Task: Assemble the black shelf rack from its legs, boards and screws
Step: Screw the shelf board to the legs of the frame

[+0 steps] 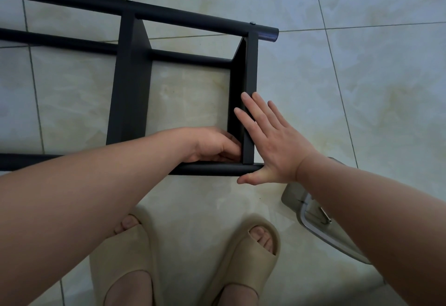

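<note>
Beige foam slippers [125, 257] are standing just below the black shelf rack's [131, 88] flat black metal end board [252, 76]. Right hand [272, 141] is pressing flat, fingers straight, against that board. Left hand [212, 146] is curling at the board's inner corner, and I cannot tell whether it holds anything. Far round black leg [72, 4] beyond the board is looking already screwed on; near leg [212, 169] is probably still needing fastening.

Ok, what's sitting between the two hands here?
The rack's end board, on edge; left hand curled inside it, right hand flat against its outside. Head view.

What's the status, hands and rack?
Left hand curled where end board meets near leg, hold unclear. Right hand flat on end board. Rack on its side. Nothing blocking.
</note>
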The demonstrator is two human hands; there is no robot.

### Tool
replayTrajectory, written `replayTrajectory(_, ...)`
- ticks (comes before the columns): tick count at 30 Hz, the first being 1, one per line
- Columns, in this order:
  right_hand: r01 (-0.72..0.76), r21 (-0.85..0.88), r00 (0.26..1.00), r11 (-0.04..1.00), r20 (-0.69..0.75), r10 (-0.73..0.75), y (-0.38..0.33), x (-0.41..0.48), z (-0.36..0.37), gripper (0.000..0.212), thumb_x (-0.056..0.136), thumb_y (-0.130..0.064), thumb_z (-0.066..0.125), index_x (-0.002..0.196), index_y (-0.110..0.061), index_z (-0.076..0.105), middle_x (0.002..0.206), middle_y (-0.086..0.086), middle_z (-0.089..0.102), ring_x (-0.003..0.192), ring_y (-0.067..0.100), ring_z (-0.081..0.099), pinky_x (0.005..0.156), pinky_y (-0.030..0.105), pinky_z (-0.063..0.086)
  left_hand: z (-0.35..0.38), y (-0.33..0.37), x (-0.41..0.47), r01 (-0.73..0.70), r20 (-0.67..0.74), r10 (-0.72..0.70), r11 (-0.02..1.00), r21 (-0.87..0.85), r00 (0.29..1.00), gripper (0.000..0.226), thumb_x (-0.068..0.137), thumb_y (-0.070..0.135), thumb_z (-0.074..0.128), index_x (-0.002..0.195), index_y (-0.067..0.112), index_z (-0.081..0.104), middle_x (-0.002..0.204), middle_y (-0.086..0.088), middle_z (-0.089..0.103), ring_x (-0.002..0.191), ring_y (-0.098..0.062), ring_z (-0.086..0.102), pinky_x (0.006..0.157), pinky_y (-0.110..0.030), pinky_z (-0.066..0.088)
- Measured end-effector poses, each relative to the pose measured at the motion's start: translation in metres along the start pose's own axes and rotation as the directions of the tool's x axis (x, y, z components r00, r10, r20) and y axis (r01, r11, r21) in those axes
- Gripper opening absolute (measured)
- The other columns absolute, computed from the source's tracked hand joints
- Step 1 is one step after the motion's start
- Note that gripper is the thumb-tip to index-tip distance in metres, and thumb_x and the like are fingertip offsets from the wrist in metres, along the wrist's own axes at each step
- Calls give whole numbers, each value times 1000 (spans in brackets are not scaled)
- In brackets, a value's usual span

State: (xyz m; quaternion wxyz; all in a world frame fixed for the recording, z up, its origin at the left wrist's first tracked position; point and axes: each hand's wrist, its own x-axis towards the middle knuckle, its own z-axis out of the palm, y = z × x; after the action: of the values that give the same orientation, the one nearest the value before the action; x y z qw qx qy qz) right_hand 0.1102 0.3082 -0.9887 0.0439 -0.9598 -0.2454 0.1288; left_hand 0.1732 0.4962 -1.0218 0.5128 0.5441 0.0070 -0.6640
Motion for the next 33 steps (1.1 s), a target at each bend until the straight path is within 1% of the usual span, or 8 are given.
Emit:
replayTrajectory(2, 0, 2, 1000, 1000, 1, 0, 0, 0, 0, 127, 74, -94, 39, 161, -4, 13, 169, 17, -2, 156, 35, -5, 124, 59, 15, 0, 0, 1, -2, -17, 2, 1000, 26, 1000, 10, 90, 3, 63, 85, 11, 67, 81, -8, 72, 78, -21, 70, 76, -29, 55)
replayTrajectory(5, 0, -1, 1000, 1000, 5, 0, -1, 0, -1, 128, 74, -94, 39, 161, -4, 13, 169, 17, -2, 156, 35, -5, 123, 60, 15, 1, 0, 3, 2, -32, 0, 998, 64, 1000, 19, 89, 2, 62, 75, 13, 66, 71, -4, 70, 66, -16, 69, 66, -22, 55)
replayTrajectory(10, 2, -10, 1000, 1000, 7, -2, 0, 0, -1, 127, 74, -94, 39, 161, -4, 12, 169, 18, -2, 156, 36, -5, 124, 59, 14, 0, -1, 1, 14, -17, -13, 999, 31, 1000, 42, 89, -5, 57, 59, 20, 72, 74, -5, 71, 74, -19, 70, 73, -26, 55)
replayTrajectory(12, 4, -15, 1000, 1000, 6, -4, 0, 0, 0, 127, 75, -94, 38, 161, -4, 13, 169, 18, -2, 156, 36, -5, 124, 59, 15, 1, 0, 0, 19, -21, -19, 1000, 19, 1000, 40, 88, -6, 54, 62, 18, 72, 76, -7, 71, 74, -19, 70, 73, -27, 56)
replayTrajectory(16, 10, -18, 1000, 1000, 1, -10, 0, 0, 0, 125, 76, -94, 35, 161, -5, 12, 169, 18, -2, 156, 36, -5, 124, 59, 15, 4, 2, 0, 32, -20, -31, 998, 48, 999, 19, 89, 3, 56, 81, 12, 71, 84, -9, 72, 85, -24, 69, 90, -37, 53)
replayTrajectory(24, 4, -15, 1000, 1000, 2, -4, 0, 0, 1, 126, 75, -94, 37, 161, -6, 12, 169, 17, -3, 156, 35, -5, 124, 59, 15, 2, 0, 2, -6, -41, 9, 998, 60, 999, 13, 89, -3, 60, 89, 8, 66, 85, -12, 71, 78, -22, 70, 81, -32, 55)
replayTrajectory(28, 4, -16, 1000, 1000, 0, -4, 0, 0, 1, 126, 75, -95, 35, 161, -6, 12, 169, 16, -3, 156, 35, -5, 124, 58, 14, 0, 2, 0, -18, -32, 17, 999, -26, 999, 22, 90, -10, 54, 89, 9, 64, 71, -3, 71, 67, -14, 70, 65, -23, 55)
replayTrajectory(33, 5, -16, 1000, 1000, -6, -5, 0, 0, 0, 125, 76, -94, 35, 161, -5, 13, 169, 17, -2, 156, 35, -4, 124, 59, 15, 4, 3, 0, -20, -44, 22, 999, 31, 999, 13, 90, -2, 59, 86, 8, 65, 77, -7, 70, 75, -18, 69, 72, -26, 56)
